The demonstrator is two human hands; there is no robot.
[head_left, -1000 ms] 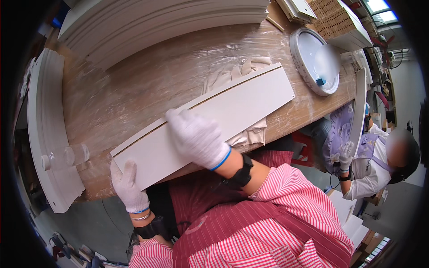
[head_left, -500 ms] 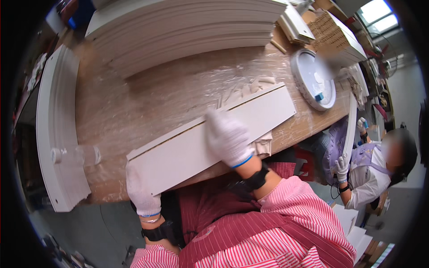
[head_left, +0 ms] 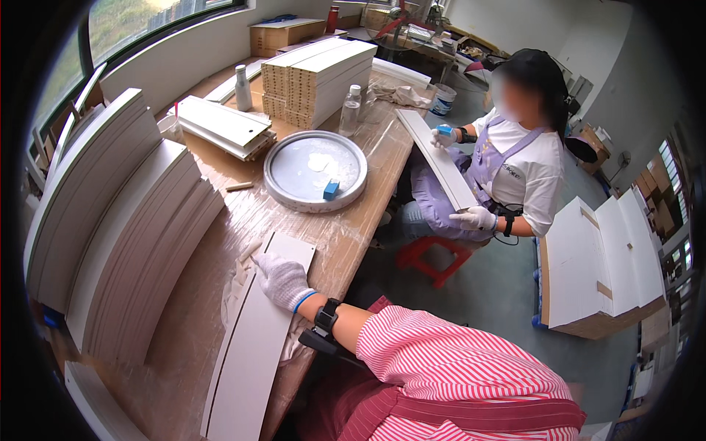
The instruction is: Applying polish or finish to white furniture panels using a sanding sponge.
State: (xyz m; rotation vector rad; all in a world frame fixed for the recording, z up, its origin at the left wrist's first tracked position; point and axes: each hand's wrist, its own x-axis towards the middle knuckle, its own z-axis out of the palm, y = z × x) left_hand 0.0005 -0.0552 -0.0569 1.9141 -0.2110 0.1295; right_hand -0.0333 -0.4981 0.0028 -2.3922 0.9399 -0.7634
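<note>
A long white board with a dark groove along one side lies at a slant on the table, a crumpled pale cloth partly under it. My right hand, in a white knitted glove with a blue cuff, presses on the board towards its far end. Its fingers are bent and drawn together; whatever may be inside them is hidden. My left hand is out of view. Beyond the board's far end stands a round grey tub lid holding a white puddle and a blue sponge block.
Stacked white boards stand along the left. Behind the lid are loose panels, a board stack, a clear bottle and a white bottle. A gloved co-worker on a red stool holds a white board.
My view has swung right and up, bringing the co-worker and lid nearer the middle. My left hand has left the picture. My right hand has slid towards the board's far end.
</note>
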